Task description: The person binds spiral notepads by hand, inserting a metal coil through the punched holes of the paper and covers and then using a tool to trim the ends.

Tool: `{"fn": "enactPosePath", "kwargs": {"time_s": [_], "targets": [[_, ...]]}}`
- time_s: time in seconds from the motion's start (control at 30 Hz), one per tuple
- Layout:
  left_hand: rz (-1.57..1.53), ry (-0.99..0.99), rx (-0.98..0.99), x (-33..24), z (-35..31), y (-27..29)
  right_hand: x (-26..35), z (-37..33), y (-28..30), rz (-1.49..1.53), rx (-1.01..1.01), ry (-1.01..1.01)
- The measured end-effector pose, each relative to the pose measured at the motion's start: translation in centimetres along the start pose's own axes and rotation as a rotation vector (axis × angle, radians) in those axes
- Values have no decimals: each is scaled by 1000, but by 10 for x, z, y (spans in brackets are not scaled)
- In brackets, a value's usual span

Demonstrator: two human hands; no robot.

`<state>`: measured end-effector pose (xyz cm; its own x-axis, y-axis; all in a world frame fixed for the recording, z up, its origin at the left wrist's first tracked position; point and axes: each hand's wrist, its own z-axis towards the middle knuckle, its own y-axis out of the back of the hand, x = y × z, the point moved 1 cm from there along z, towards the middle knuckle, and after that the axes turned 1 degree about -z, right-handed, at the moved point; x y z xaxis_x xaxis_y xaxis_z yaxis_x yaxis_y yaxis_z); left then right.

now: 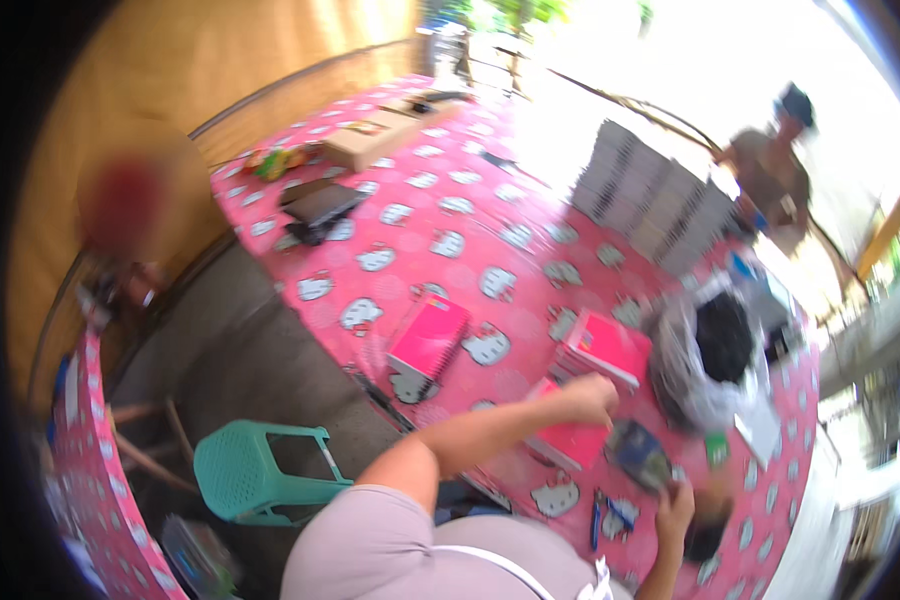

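My left hand (592, 400) is stretched across the table, fingers curled, over a pink stack of notebooks (570, 440). What its fingers hold, if anything, is hidden. Closer to my body, my right hand (676, 503) pinches the lower corner of a dark, bluish flat packet (640, 456), blurred by motion. Just beyond my left hand lies another pile of pink notebooks (606, 348). A pink spiral notebook stack (429, 338) sits farther left. Blue pens (597, 520) lie in front of me, left of my right hand.
A white plastic bag (678, 375) with dark contents stands right of the notebooks. Grey stacked notebooks (650, 195) rise at the back, where a person (778, 170) works. Cardboard boxes (372, 140) lie far left. A green stool (240, 470) stands at left; another person (125, 220) is beyond.
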<state>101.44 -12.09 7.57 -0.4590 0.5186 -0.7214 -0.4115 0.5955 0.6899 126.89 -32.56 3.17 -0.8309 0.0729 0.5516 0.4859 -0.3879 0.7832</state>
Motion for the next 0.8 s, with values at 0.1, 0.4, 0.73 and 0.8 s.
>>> {"fn": "enactPosePath", "kwargs": {"time_s": [0.1, 0.4, 0.73, 0.8], "targets": [[-141, 2, -2, 21, -5, 1, 57, 27, -6, 168, 33, -2], [-115, 89, -78, -12, -8, 6, 114, 38, 1, 371, 141, -40], [92, -280, -469, -45, -73, 3, 129, 25, -5, 664, 493, -112], [181, -261, -558, -50, -77, -2, 128, 24, -7, 800, 575, -176]]}}
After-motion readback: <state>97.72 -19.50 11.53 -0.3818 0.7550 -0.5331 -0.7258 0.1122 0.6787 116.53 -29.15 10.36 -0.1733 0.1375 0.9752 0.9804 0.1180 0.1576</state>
